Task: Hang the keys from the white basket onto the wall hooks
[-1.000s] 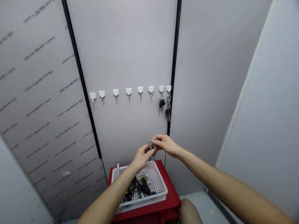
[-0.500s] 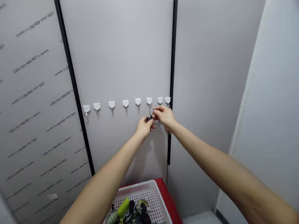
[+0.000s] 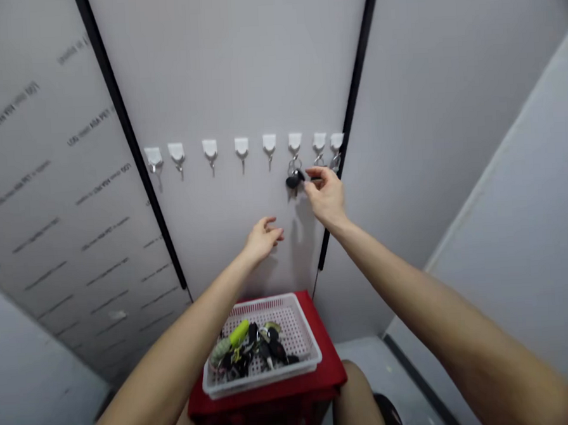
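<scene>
A bunch of black-headed keys (image 3: 293, 179) hangs by its ring from a white adhesive hook (image 3: 295, 142), third from the right in the row. My right hand (image 3: 327, 194) is just right of the keys, thumb and fingers apart; whether a fingertip still touches them I cannot tell. Lower and to the left, my left hand (image 3: 261, 240) is open with nothing in it, in front of the panel. Rings hang on the two hooks at the right end, partly hidden behind my right hand.
Below stands a white plastic basket (image 3: 302, 329) on a red stool (image 3: 321, 369). Several keys (image 3: 257, 350) with black heads and a yellow-green tag lie in it. More white hooks (image 3: 209, 148) line the panel on the left. Black vertical strips (image 3: 121, 113) edge the panel.
The keys, held in both hands before, now hang from the hook. My left hand has let go and dropped down and left. The view has tilted downward, showing more of the stool.
</scene>
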A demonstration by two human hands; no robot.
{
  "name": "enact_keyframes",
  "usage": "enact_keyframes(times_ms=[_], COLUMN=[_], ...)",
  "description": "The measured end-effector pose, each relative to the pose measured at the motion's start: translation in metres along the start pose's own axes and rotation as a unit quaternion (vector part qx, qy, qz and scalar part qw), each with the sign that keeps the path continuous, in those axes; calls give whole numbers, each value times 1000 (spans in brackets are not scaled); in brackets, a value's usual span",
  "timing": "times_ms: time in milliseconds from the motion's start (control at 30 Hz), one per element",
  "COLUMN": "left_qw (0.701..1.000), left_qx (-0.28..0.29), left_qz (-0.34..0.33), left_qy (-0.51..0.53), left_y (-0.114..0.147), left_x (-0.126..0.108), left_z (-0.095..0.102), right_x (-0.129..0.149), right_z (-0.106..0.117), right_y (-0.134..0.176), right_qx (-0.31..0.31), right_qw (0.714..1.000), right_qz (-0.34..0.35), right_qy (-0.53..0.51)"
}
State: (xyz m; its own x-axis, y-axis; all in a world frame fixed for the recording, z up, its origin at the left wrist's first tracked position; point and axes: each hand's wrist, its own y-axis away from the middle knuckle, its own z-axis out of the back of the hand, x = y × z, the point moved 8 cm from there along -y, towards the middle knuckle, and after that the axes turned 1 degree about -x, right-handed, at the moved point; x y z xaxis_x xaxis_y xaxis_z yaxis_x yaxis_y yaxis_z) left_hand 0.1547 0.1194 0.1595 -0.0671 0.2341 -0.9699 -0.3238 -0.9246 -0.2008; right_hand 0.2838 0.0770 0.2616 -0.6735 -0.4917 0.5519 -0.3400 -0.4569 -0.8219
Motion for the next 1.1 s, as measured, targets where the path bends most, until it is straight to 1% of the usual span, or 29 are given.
enact_keyframes(times_ms=[33, 67, 100, 133, 167, 200, 233, 267, 300, 333, 433, 500, 567, 633, 733, 800, 867, 933, 1000, 1067, 1100], left_qw=[1000, 998, 996, 993, 988, 981, 973, 962, 950, 936, 899, 882, 873, 870, 868, 865, 862, 859, 860, 869, 878], left_qx=[14, 28, 38, 46, 51, 55, 58, 62, 67, 73, 88, 88, 75, 66, 70, 72, 73, 73, 75, 75, 74], left_qz=[11, 20, 26, 27, 23, 17, 8, -3, -17, -35, -91, -106, -101, -96, -100, -102, -102, -101, -101, -98, -96], left_qy=[-21, -46, -76, -110, -145, -184, -224, -265, -305, -341, -420, -451, -471, -480, -482, -485, -491, -497, -494, -479, -464], left_y=[11, 24, 37, 50, 63, 74, 85, 94, 101, 107, 117, 118, 118, 118, 118, 118, 119, 119, 121, 122, 122], left_x=[23, 46, 69, 88, 105, 118, 127, 133, 136, 136, 131, 130, 132, 134, 135, 134, 133, 132, 131, 130, 129], left_z=[4, 8, 13, 18, 22, 26, 28, 29, 29, 27, 18, 15, 17, 20, 21, 21, 20, 19, 18, 19, 20], right_x=[0, -2, -5, -8, -12, -19, -26, -34, -42, -48, -56, -55, -53, -52, -52, -53, -56, -58, -59, -60, -61], right_z=[-7, -19, -37, -55, -69, -77, -83, -87, -89, -91, -95, -98, -99, -98, -96, -96, -98, -100, -101, -100, -98], right_y=[24, 52, 85, 124, 163, 196, 223, 242, 254, 260, 266, 270, 274, 277, 276, 274, 273, 272, 270, 267, 265], right_qx=[43, 118, 226, 352, 456, 521, 567, 591, 597, 595, 574, 575, 577, 575, 568, 572, 583, 584, 577, 563, 550], right_qw=[999, 992, 973, 934, 888, 851, 820, 803, 796, 796, 805, 803, 800, 799, 802, 794, 783, 785, 803, 817, 818], right_qz=[21, 33, 41, 50, 56, 54, 46, 37, 28, 20, 14, 23, 32, 35, 41, 38, 24, 3, -37, -116, -166], right_qy=[18, 28, 34, 31, 32, 41, 54, 72, 93, 113, 148, 154, 161, 170, 183, 201, 216, 205, 147, 49, -3])
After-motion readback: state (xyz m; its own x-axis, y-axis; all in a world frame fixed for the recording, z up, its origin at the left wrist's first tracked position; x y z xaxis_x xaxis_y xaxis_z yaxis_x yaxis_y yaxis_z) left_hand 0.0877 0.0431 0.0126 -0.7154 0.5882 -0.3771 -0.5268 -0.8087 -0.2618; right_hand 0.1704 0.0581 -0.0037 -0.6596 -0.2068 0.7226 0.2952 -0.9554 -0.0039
